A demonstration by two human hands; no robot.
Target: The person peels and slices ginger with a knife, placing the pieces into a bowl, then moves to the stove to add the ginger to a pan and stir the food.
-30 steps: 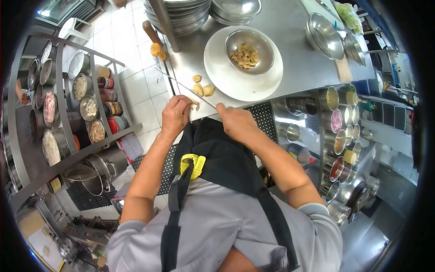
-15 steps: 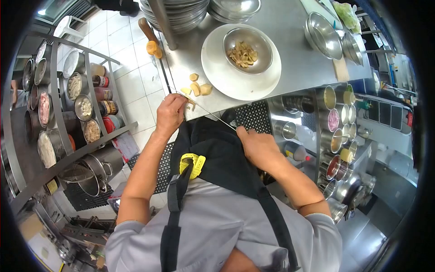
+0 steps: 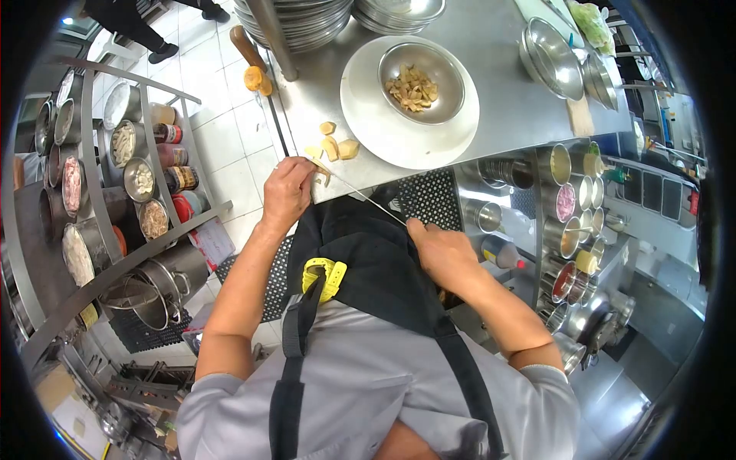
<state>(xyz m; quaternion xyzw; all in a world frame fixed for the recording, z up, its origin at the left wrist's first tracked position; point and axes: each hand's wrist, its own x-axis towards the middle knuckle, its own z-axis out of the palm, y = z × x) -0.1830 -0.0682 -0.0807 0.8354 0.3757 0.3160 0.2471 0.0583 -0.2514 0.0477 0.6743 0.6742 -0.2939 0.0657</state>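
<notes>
My right hand [image 3: 441,251] is closed round the handle end of a knife [image 3: 364,194], whose long thin blade slants up and left across the table corner. At the far end of the blade, my left hand [image 3: 287,193] is closed, its fingertips on a pale piece of ginger [image 3: 313,152] that they mostly hide. Bits of brown peel [image 3: 322,177] lie by those fingers. Several peeled ginger chunks [image 3: 347,149] rest just beyond. Farther right, a metal bowl [image 3: 455,84] holding ginger slices [image 3: 412,88] sits on a large white plate [image 3: 364,126].
Stacked metal plates [image 3: 295,27] stand behind a table post [image 3: 272,38]. A wooden-handled tool [image 3: 249,50] lies along the left edge. Metal bowls [image 3: 552,57] are at the right. Shelves of food containers flank me, and another person's legs [image 3: 138,31] show at top left.
My right hand has drawn the knife slightly right and down. My left hand stays nearly in place. Another person's legs have come farther into view at top left.
</notes>
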